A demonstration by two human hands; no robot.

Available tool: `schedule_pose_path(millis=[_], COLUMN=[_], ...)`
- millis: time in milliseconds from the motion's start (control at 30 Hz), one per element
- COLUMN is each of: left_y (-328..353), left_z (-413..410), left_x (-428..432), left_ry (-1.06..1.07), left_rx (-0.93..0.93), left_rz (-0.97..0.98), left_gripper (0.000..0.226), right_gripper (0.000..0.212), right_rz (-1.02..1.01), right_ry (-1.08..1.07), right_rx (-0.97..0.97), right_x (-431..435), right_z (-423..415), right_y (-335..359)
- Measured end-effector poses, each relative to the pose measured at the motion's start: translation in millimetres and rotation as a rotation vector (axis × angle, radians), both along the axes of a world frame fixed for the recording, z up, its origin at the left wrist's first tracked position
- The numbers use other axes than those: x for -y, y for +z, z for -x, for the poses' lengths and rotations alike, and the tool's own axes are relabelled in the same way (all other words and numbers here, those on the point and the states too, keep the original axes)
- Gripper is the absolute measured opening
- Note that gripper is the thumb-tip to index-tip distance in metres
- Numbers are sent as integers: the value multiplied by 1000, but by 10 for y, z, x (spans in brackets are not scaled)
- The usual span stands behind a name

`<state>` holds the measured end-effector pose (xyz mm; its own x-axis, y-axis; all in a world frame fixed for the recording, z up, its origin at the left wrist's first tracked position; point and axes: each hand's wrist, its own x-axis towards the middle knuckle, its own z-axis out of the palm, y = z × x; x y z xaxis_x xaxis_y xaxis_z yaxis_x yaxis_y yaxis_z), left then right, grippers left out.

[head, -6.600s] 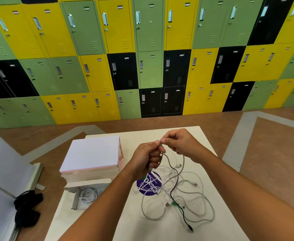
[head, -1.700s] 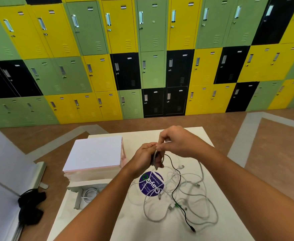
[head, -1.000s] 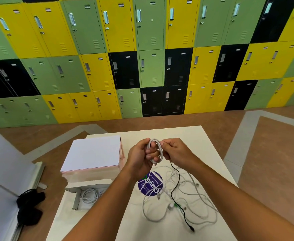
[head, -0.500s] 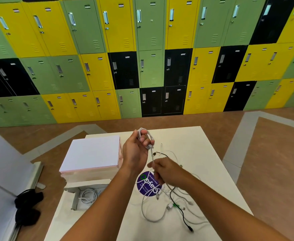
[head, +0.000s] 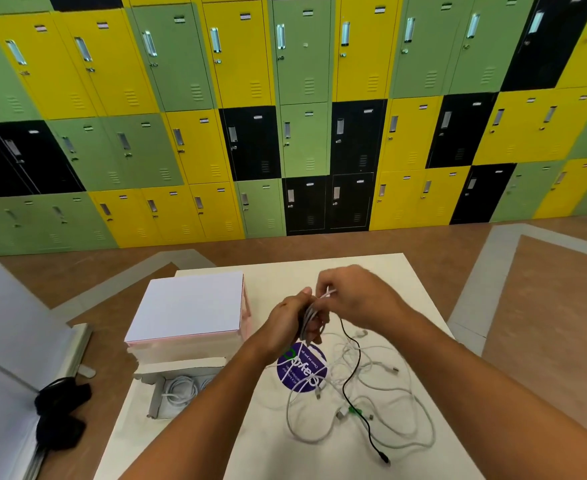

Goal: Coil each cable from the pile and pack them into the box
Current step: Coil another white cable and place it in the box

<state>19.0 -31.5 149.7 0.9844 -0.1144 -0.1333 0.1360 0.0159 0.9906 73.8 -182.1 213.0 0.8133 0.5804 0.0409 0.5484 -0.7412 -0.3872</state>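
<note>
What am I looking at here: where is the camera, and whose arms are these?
There is no machine here. A person works with bare hands, and the single picture comes from a wide-angle camera worn on the head. It looks forward and down, so the arms enter from the bottom edge.

The left hand grips a small coil of white cable. The right hand pinches that cable's loose end with its fingers.

On the white table lies a loose pile of white cables with one black cable among them, partly over a purple sticker. To the left sits an open box with a coiled cable inside, and beyond it a closed white box. Lockers fill the background.
</note>
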Motion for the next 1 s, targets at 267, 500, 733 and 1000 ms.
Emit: schedule_pose_path(millis=[267,500,733,1000], left_y=[201,156,192,191], left_z=[-41,-26,-76,-136], left_x=[86,81,69,159], left_ry=[24,123,143,335], left_rx=[-118,-109,8,127], left_rz=[679,654,388,148], left_gripper=[42,36,38,37], right_gripper=[58,31,27,29], right_rz=[-543,-514,-420,-395], right_ry=[-32,48,19,-24], right_rx=[-335,-304,-137,-75], right_x=[64,110,127,100], right_z=[-20,74,34,1], right_y=[-318,-434,-446,-377])
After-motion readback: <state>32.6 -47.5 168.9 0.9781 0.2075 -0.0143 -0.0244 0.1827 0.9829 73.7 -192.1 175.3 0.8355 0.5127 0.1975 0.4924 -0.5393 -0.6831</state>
